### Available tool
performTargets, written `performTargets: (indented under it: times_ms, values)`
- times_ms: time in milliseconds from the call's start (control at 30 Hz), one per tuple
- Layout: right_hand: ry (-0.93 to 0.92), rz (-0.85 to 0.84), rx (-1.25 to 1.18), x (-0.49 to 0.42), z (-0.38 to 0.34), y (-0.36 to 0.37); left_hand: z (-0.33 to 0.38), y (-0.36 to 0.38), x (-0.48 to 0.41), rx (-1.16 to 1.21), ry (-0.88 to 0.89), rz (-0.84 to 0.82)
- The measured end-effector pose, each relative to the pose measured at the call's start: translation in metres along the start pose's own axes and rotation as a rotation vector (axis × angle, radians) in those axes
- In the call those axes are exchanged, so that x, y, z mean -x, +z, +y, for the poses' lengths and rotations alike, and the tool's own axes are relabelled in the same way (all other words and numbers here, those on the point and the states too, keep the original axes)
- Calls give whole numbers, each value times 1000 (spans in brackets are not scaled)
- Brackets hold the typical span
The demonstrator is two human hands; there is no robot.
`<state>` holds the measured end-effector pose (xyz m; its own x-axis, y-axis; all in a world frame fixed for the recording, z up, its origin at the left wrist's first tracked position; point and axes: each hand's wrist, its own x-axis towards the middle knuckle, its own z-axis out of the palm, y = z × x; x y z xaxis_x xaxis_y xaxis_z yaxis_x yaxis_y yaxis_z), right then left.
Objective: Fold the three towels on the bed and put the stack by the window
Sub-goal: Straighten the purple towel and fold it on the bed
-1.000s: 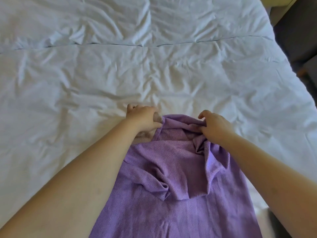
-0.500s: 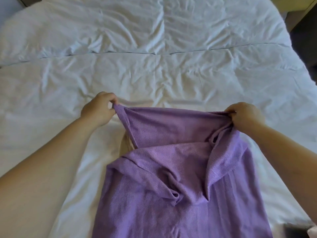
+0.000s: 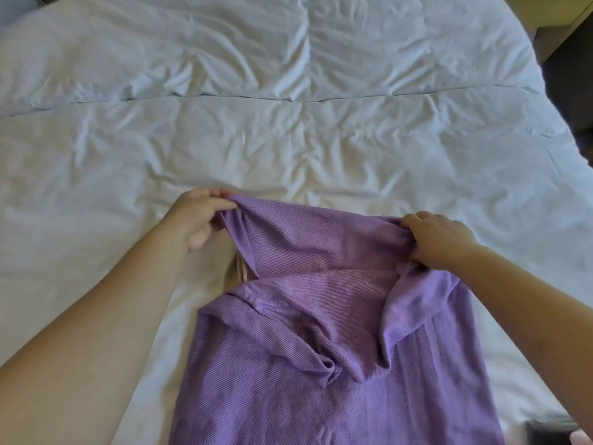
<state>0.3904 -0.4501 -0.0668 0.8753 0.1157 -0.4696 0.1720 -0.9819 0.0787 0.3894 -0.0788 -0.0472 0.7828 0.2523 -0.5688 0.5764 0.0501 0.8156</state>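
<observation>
Head view: we see the left hand pinching the far left corner of the purple towel between thumb and fingers, and the right hand gripping the bunched far right corner with curled fingers. Between them the far edge stretches, raised above the white duvet. Toward 6 o'clock the towel lies in rumpled folds on that duvet. At 5 o'clock of the left hand we note a beige cloth showing under the purple edge. A dark object sits at the frame's 5 o'clock corner.
</observation>
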Motion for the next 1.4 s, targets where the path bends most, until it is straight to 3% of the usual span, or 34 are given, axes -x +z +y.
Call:
performTargets:
  times_ms: [133, 233, 300, 367, 433, 500, 567, 633, 733, 867, 900, 967, 1100, 1200, 1300, 1400]
  values:
    - [81, -41, 44, -7, 18, -4, 21, -28, -3, 375, 116, -9]
    - [142, 97, -219, -20, 34, -8, 15, -37, -10, 340, 143, 73]
    - [210, 216, -368, -27, 42, -13, 1, -42, -21, 61, 148, 156]
    - [239, 307, -451, -30, 48, -15, -15, -47, -29, -398, 155, 209]
    - [132, 305, -618, -27, 47, -14, -26, -47, -29, -760, 266, 260]
    - [-51, 180, -728, -16, 39, -17, -33, -35, -25, -910, 480, 284]
    - [-199, 37, -656, -6, 32, -18, -36, -10, -10, -877, 581, 128]
    - [-272, 28, -493, 1, 31, -16, -39, 15, 10, -800, 555, -130]
    - [-271, 82, -445, 8, 40, -10, -48, 40, 37, -781, 500, -470]
    - [-228, -194, -317, 19, 52, 0, -63, 50, 62, -981, 361, -772]
    - [-219, -203, -246, 20, 53, 3, -66, 50, 66, -1040, 339, -803]
    - [-172, -67, -210, 20, 52, 6, -68, 48, 72, -1121, 317, -843]
    - [109, 335, -621, 10, 65, -4, -72, 41, 79, -1224, 367, -890]
    - [182, 410, -824, 0, 72, -12, -83, 41, 86, -1253, 476, -845]
    - [187, 394, -895, -6, 71, -14, -91, 44, 85, -1124, 580, -771]
    - [124, 389, -917, -6, 68, -20, -83, 44, 73, -667, 394, -598]
